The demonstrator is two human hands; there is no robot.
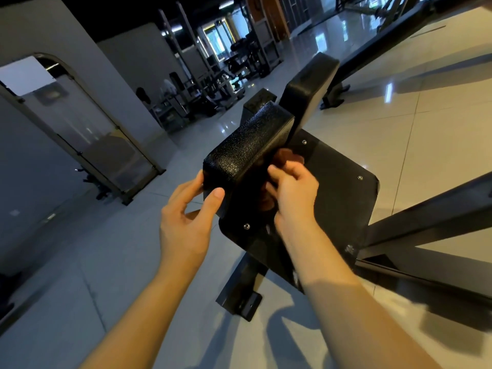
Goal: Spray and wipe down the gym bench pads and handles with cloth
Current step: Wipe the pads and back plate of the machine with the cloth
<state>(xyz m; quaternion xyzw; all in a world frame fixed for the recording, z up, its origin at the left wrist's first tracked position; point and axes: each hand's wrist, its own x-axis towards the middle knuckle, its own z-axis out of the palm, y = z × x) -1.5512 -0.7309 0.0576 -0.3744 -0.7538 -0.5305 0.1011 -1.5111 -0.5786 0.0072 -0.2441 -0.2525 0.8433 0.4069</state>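
Your left hand [191,206] is a little to 7 o'clock of the centre of the view. Its grip is on the near end of the near pad [247,145]: the thumb lies flat on the end face and the fingers are curved around the left edge. The grip is only half closed, wide enough to take the corner of the pad.

Your right hand [292,193] is just at 4 o'clock of the centre, against the right side of the same pad. Its fingers are curled and its grip is closed on the cloth [290,157], a brownish-orange one. The cloth is pressed into the narrow space between the pad's right side and the black base plate [340,187]. Only small parts of it show, above the knuckles and under the palm; the rest is hidden by the hand.

The near pad is black, with a grained surface, and it runs from the centre toward 1 o'clock. The far pad [308,86] stands behind it at 1 o'clock, tilted upward. The bench foot [239,294] rests on the tiled floor [439,123] at 6 o'clock. A dark frame bar [426,222] goes out toward 3 o'clock. Other gym machines [213,83] stand far away at 11 o'clock, dim and blurred.
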